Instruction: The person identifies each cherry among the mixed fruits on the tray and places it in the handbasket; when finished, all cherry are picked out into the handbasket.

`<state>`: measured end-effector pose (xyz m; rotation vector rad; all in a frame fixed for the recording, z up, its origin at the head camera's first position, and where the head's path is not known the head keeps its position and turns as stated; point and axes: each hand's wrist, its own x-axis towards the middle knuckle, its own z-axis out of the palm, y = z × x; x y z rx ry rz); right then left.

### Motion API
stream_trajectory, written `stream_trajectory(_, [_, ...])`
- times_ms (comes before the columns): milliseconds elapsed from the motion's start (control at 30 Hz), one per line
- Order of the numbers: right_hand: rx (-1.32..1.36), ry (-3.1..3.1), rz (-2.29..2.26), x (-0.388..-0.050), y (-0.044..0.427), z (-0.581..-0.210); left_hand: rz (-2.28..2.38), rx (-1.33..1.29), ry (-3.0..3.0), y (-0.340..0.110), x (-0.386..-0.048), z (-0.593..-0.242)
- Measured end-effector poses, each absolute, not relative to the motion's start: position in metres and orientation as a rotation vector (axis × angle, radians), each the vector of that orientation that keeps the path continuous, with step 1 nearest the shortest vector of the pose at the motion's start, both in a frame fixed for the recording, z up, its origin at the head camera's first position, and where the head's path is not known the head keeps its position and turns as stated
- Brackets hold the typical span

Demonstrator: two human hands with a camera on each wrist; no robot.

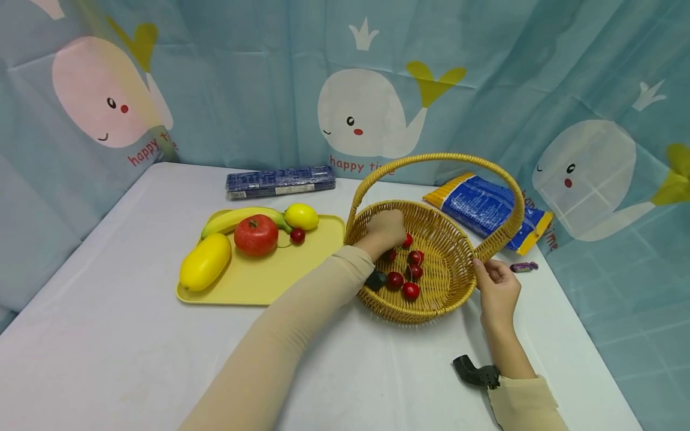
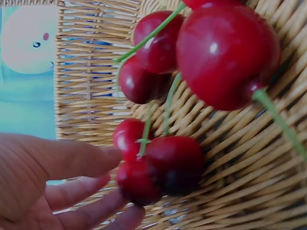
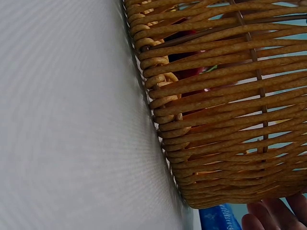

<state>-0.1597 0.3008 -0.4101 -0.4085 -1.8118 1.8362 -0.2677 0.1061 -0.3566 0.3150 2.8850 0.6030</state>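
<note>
A round wicker basket (image 1: 453, 299) with a tall arched handle stands on the white table. Several red cherries (image 1: 411, 291) lie inside it, some with green stems. My left hand (image 1: 386, 228) reaches into the basket's left part. Its thumb and loosely bent fingers (image 2: 86, 211) touch a cluster of cherries (image 2: 139, 182), with a gap between thumb and forefinger. My right hand (image 1: 498, 293) pinches the basket's right rim by the handle's base, thumb on the near side. In the right wrist view the woven wall (image 3: 225, 110) hides most of that hand.
Left of the basket, a yellow tray (image 1: 259, 290) bears a banana (image 1: 232, 219), a lemon (image 1: 301, 216), a red round fruit (image 1: 256, 235), a yellow oblong fruit (image 1: 205, 262) and a cherry (image 1: 297, 236). Behind lie a dark blue packet (image 1: 280, 182) and a blue-yellow bag (image 1: 485, 206). A purple-wrapped candy (image 1: 524, 267) lies right.
</note>
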Motion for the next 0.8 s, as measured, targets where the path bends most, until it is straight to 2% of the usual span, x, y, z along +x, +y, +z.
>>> stream_trajectory(367, [-0.405, -1.807, 1.836, -0.158, 0.3, -0.41, 0.745, 0.506, 2.886, 0.101, -0.248, -0.326])
stream_trajectory(633, [-0.399, -1.786, 1.855, -0.159, 0.301, -0.41, 1.046, 0.874, 2.669, 0.066, -0.201, -0.301])
stream_trajectory(800, [-0.403, -1.795, 1.85, -0.159, 0.302, -0.41, 1.21, 0.928, 2.528, 0.028, -0.171, -0.29])
